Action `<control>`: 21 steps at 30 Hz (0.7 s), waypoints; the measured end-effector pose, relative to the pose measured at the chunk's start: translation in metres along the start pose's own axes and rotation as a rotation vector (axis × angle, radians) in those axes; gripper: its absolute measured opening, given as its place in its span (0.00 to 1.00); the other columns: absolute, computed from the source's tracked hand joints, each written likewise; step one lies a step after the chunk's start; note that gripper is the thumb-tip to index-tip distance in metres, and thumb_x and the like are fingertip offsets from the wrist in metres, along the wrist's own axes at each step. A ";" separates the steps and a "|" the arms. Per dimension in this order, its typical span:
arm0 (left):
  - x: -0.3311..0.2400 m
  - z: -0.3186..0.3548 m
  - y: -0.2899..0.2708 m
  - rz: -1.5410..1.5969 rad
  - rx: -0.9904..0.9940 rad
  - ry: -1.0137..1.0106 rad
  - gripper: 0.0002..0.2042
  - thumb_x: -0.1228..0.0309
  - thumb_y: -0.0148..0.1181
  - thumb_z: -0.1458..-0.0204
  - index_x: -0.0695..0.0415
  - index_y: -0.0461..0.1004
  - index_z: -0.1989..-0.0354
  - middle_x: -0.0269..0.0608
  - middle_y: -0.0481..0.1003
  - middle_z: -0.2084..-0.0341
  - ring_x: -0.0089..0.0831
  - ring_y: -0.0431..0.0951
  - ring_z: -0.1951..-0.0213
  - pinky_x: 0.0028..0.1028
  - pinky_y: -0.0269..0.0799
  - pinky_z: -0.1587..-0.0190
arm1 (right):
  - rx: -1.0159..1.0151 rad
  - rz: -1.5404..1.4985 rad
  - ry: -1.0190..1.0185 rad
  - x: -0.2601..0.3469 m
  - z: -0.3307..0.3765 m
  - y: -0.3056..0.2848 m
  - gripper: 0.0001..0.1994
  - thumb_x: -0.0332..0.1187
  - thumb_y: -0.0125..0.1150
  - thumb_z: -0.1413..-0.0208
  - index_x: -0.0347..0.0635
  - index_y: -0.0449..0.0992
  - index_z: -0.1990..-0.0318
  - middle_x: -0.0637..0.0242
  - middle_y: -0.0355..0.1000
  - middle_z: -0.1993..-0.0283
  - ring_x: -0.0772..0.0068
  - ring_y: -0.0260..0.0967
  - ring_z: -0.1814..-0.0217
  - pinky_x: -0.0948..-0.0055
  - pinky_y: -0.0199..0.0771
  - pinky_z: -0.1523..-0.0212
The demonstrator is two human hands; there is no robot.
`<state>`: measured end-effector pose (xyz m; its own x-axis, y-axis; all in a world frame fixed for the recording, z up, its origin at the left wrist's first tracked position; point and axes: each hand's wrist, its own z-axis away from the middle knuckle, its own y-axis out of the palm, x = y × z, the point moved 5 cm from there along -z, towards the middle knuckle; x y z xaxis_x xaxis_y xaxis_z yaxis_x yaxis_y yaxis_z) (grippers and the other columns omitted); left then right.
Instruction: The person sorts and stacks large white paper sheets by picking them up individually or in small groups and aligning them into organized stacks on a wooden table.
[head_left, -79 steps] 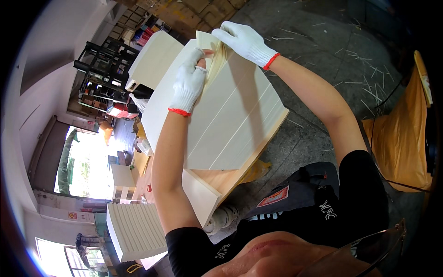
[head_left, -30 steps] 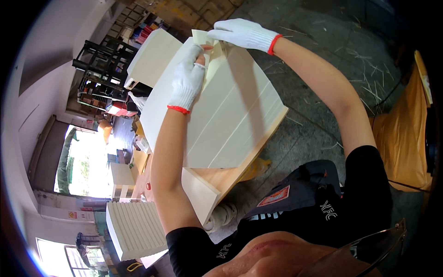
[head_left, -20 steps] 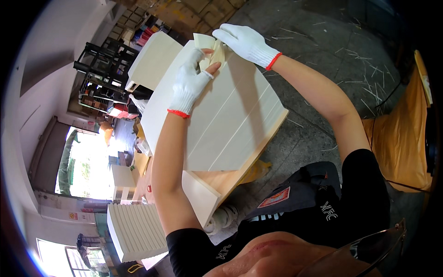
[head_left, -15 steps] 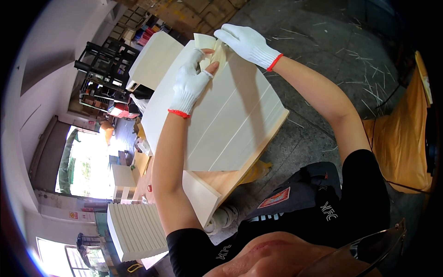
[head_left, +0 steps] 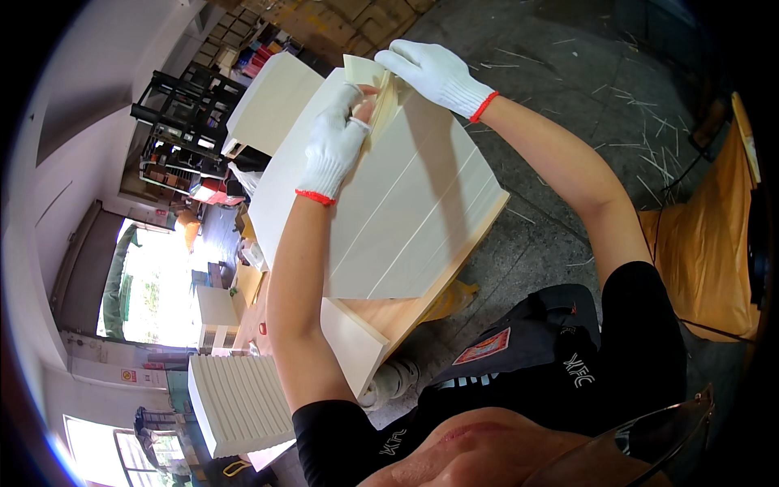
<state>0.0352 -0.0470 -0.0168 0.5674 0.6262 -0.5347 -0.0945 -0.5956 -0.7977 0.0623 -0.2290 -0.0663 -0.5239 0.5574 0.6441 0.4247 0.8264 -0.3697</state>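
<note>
A cream-painted wooden panel [head_left: 406, 211] with long grooves lies tilted in front of me, its bare wood edge facing me. Both my hands wear white knit gloves with red cuffs. My left hand [head_left: 337, 146] and my right hand [head_left: 434, 69] meet at the panel's far end. Between them they hold a folded pale yellow sheet [head_left: 375, 85], like sandpaper, pressed against the panel surface. The sheet is partly hidden by my fingers.
Another cream panel [head_left: 272, 101] stands behind the first. A white slatted panel [head_left: 239, 402] lies lower left. Black metal shelving [head_left: 174, 122] and clutter fill the left. A wooden board [head_left: 702, 260] stands at the right on the grey concrete floor [head_left: 568, 105].
My right hand has slid back and forth over the far end of the panel with the sheet, while my left hand stayed pressed there. The panel has not moved.
</note>
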 end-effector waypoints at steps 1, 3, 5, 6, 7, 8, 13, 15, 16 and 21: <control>0.000 -0.001 0.001 -0.014 -0.004 0.036 0.16 0.66 0.59 0.41 0.53 0.73 0.45 0.43 0.77 0.70 0.27 0.76 0.75 0.30 0.71 0.69 | -0.020 -0.005 -0.024 0.000 0.000 0.000 0.23 0.55 0.43 0.35 0.46 0.75 0.58 0.55 0.74 0.65 0.49 0.72 0.60 0.56 0.69 0.59; 0.003 -0.001 0.001 -0.036 -0.014 0.080 0.17 0.66 0.62 0.43 0.53 0.73 0.46 0.42 0.77 0.72 0.26 0.75 0.76 0.29 0.70 0.70 | -0.029 -0.023 -0.034 0.003 0.000 0.001 0.24 0.56 0.42 0.36 0.45 0.75 0.59 0.54 0.75 0.65 0.49 0.73 0.60 0.56 0.69 0.59; 0.002 0.000 0.000 -0.030 -0.018 0.074 0.18 0.67 0.65 0.45 0.54 0.73 0.46 0.41 0.76 0.73 0.25 0.74 0.78 0.29 0.69 0.71 | -0.008 -0.041 -0.001 0.003 0.000 0.002 0.23 0.55 0.42 0.36 0.45 0.76 0.59 0.55 0.75 0.64 0.49 0.73 0.60 0.56 0.69 0.58; 0.003 -0.001 0.000 -0.030 -0.019 0.070 0.18 0.67 0.66 0.45 0.54 0.73 0.46 0.40 0.76 0.74 0.24 0.74 0.78 0.29 0.69 0.72 | -0.013 -0.040 -0.003 0.003 0.001 0.001 0.23 0.55 0.42 0.36 0.45 0.76 0.59 0.55 0.75 0.64 0.49 0.73 0.60 0.56 0.69 0.58; 0.003 -0.001 0.000 -0.031 -0.019 0.066 0.19 0.67 0.67 0.46 0.54 0.73 0.46 0.39 0.75 0.75 0.24 0.74 0.78 0.29 0.69 0.72 | -0.018 -0.040 -0.005 0.003 0.002 0.001 0.24 0.55 0.42 0.36 0.45 0.76 0.59 0.55 0.75 0.64 0.49 0.73 0.60 0.56 0.69 0.58; 0.005 -0.002 0.000 -0.042 -0.019 0.074 0.19 0.67 0.66 0.45 0.54 0.73 0.46 0.39 0.75 0.76 0.24 0.74 0.78 0.29 0.68 0.72 | -0.023 -0.039 -0.008 0.004 0.002 0.000 0.24 0.55 0.42 0.36 0.45 0.76 0.58 0.55 0.75 0.64 0.49 0.73 0.59 0.56 0.69 0.58; -0.003 -0.001 0.004 0.021 0.008 0.041 0.19 0.67 0.64 0.45 0.57 0.73 0.46 0.42 0.76 0.59 0.30 0.73 0.55 0.29 0.65 0.49 | -0.025 -0.033 0.020 0.000 0.002 -0.003 0.25 0.57 0.43 0.36 0.44 0.76 0.60 0.55 0.74 0.67 0.50 0.73 0.62 0.57 0.69 0.60; -0.004 0.001 0.000 -0.075 -0.030 0.069 0.17 0.68 0.60 0.43 0.55 0.73 0.45 0.43 0.76 0.66 0.29 0.75 0.64 0.30 0.68 0.58 | 0.009 -0.033 0.047 0.007 0.001 -0.003 0.26 0.58 0.43 0.36 0.43 0.75 0.61 0.55 0.74 0.68 0.51 0.73 0.64 0.57 0.69 0.61; -0.003 0.003 -0.002 -0.095 -0.051 0.081 0.17 0.68 0.58 0.42 0.55 0.73 0.45 0.43 0.76 0.66 0.29 0.75 0.63 0.30 0.68 0.58 | 0.048 -0.030 0.083 0.009 0.002 -0.004 0.26 0.58 0.44 0.36 0.43 0.75 0.62 0.54 0.74 0.68 0.51 0.73 0.64 0.57 0.69 0.61; -0.009 0.004 -0.002 -0.086 -0.063 0.164 0.17 0.72 0.46 0.40 0.59 0.73 0.45 0.44 0.76 0.52 0.34 0.72 0.43 0.29 0.62 0.39 | 0.031 -0.027 0.071 0.009 0.003 -0.004 0.27 0.58 0.45 0.36 0.41 0.75 0.64 0.55 0.74 0.69 0.52 0.73 0.65 0.58 0.69 0.61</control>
<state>0.0273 -0.0492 -0.0111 0.6970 0.5894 -0.4084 0.0090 -0.5767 -0.8169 0.0539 -0.2272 -0.0607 -0.4808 0.5290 0.6993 0.3875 0.8436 -0.3718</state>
